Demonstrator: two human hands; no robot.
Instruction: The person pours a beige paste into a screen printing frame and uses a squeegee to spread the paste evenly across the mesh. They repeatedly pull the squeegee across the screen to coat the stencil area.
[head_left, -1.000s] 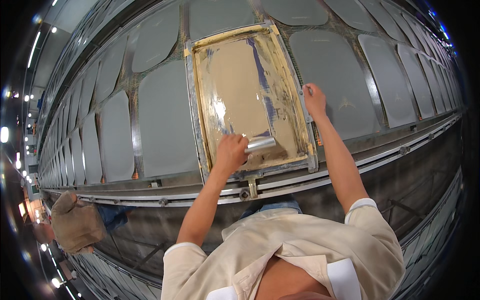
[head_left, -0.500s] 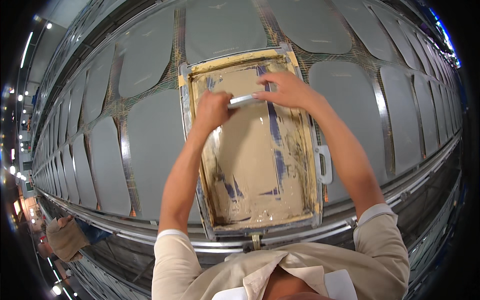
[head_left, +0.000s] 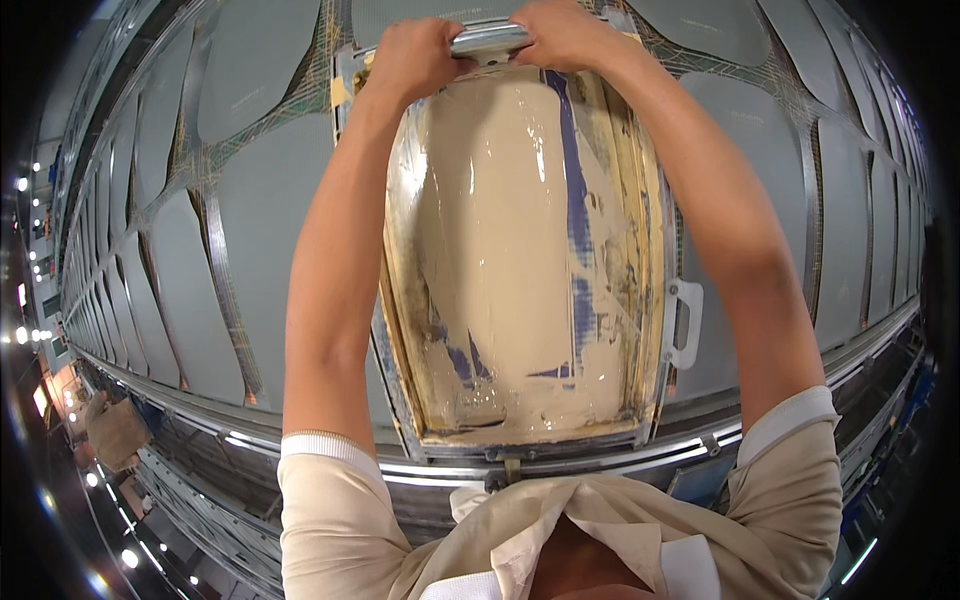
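Observation:
A squeegee with a shiny metal bar handle (head_left: pixel 490 38) lies across the far end of a screen-printing frame (head_left: pixel 530 437). My left hand (head_left: pixel 415 58) is closed round its left end, and my right hand (head_left: pixel 568 38) is wrapped round its right end. Both arms reach far forward over the frame. Thick beige ink (head_left: pixel 495 240) coats most of the mesh, glossy and wet. Purple-blue mesh (head_left: pixel 577 200) shows through in a strip on the right and in patches near the lower edge. The squeegee's blade is mostly hidden under the bar and my fingers.
A white handle (head_left: pixel 686 322) juts from the frame's right side. Rows of grey rounded panels (head_left: pixel 265 250) cover the long table on both sides. A metal rail (head_left: pixel 630 462) runs along the near edge. Another person (head_left: pixel 115 432) is at the far lower left.
Both hands have moved away from my body with the squeegee, from the upper part of the mesh to its far end. My right hand's fingers, raised before, now close on the bar.

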